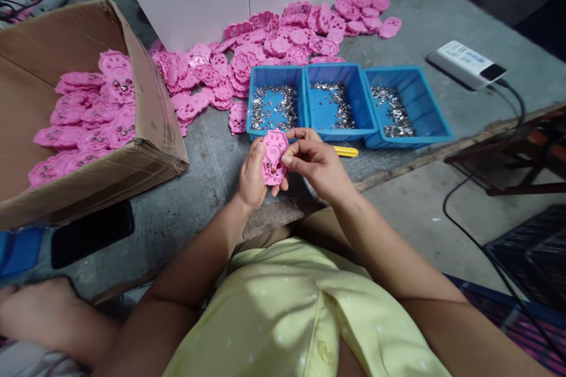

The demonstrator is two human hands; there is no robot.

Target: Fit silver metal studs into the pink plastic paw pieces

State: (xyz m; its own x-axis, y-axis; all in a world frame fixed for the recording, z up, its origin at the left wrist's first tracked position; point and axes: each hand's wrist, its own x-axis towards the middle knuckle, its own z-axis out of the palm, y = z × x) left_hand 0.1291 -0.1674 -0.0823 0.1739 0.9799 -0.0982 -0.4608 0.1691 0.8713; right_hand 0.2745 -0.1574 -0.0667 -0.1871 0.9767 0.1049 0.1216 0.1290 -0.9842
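I see left hand (253, 175): fingers clamped on pink piece (276, 152) | right hand (325, 169): fingertips together at its edge, anything between I cannot tell

I'm referencing everything to the middle bin (342, 134), on the desk (424, 6). Left bin (276, 75) just left of it, right bin (411, 142) just right; fittings (283, 105) in all three. Behind it: part heap (243, 63), then carton (198, 6) farther back-left. Well left: open box (157, 112), more parts (95, 109) inside. Right, past right bin: corded device (466, 63). Front-left: single part (275, 155) in fingers (292, 161).
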